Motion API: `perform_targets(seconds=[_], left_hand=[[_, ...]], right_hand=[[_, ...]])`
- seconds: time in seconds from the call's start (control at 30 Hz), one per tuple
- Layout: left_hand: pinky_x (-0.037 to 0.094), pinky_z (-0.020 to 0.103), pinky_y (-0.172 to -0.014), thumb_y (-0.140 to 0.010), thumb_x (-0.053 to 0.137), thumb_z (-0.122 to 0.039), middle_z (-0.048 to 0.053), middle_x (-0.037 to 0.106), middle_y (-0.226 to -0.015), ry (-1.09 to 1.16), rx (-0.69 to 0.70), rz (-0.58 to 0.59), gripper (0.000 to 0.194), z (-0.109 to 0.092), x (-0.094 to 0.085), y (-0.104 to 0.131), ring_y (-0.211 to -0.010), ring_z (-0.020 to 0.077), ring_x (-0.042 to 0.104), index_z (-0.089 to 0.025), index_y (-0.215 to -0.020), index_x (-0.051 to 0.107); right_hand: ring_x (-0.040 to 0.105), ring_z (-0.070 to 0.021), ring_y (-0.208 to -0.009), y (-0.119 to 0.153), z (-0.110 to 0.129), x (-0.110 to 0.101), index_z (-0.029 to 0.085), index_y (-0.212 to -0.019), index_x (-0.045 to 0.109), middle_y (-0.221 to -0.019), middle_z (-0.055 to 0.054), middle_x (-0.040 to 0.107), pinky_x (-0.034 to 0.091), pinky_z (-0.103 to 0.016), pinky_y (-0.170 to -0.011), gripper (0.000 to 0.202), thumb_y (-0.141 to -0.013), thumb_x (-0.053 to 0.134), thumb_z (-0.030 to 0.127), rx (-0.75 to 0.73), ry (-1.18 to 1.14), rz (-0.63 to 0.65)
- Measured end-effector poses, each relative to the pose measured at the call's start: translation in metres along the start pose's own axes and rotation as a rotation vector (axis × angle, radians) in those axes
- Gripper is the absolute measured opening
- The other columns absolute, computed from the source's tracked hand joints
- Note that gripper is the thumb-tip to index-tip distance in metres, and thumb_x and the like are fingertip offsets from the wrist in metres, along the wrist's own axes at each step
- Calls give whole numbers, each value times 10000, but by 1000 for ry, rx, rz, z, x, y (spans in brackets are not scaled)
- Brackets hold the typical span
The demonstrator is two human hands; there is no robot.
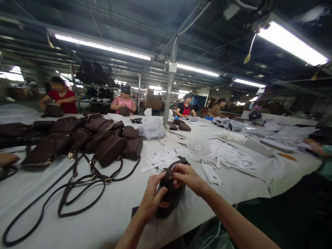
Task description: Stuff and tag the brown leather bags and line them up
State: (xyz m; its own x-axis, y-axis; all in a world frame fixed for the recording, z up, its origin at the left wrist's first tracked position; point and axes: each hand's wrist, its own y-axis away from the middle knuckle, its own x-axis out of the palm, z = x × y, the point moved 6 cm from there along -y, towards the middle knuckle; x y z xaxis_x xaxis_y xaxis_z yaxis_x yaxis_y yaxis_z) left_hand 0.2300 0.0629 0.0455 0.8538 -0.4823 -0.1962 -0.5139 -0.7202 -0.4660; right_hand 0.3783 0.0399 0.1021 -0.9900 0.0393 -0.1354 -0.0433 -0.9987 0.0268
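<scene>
A small dark brown bag (172, 200) with a top handle stands near the table's front edge. My left hand (153, 197) is closed on its left side, the thumb pressed on the upper front. Fingers pinched together, my right hand (185, 176) grips the bag's top near the base of the handle. What lies between those fingertips is too small to make out. A round copper-coloured patch shows low on the bag's front. Left of my hands, long brown straps (95, 176) with gold-coloured rings trail from a heap of brown bags (109, 148).
Beyond my hands are white strips (166, 159), a white fan (199, 148) and a metal post (168, 90). Orange-handled scissors (287, 157) lie at the right. Several people sit across the white table (124, 221); another person's hand (7, 159) is at the left edge.
</scene>
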Motion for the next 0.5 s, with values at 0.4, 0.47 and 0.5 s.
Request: perform_targets(seconds=[0.4, 0.47, 0.5], left_hand=[[481, 377, -836, -863, 572, -433, 80, 624, -1068, 119, -72, -58, 480, -10, 19, 4, -970, 249, 606, -190, -1240, 401], [474, 375, -823, -874, 561, -416, 74, 634, -1025, 47, -114, -57, 412, -15, 13, 8, -935, 246, 609, -192, -1196, 432], [469, 378, -831, -878, 559, -397, 71, 636, -1015, 5, -137, -49, 380, -16, 12, 9, -932, 246, 607, -195, -1179, 445]], right_hand=[[603, -111, -493, 10, 3, 29, 150, -800, 642, -614, 18, 654, 519, -231, -484, 236, -679, 722, 336, -15, -75, 158], [608, -106, -503, 9, 1, 28, 145, -790, 629, -654, 7, 666, 510, -211, -465, 241, -678, 728, 335, -1, -91, 145], [611, -102, -506, 9, -1, 28, 144, -791, 621, -680, 2, 674, 503, -200, -454, 250, -675, 735, 334, 3, -107, 150]])
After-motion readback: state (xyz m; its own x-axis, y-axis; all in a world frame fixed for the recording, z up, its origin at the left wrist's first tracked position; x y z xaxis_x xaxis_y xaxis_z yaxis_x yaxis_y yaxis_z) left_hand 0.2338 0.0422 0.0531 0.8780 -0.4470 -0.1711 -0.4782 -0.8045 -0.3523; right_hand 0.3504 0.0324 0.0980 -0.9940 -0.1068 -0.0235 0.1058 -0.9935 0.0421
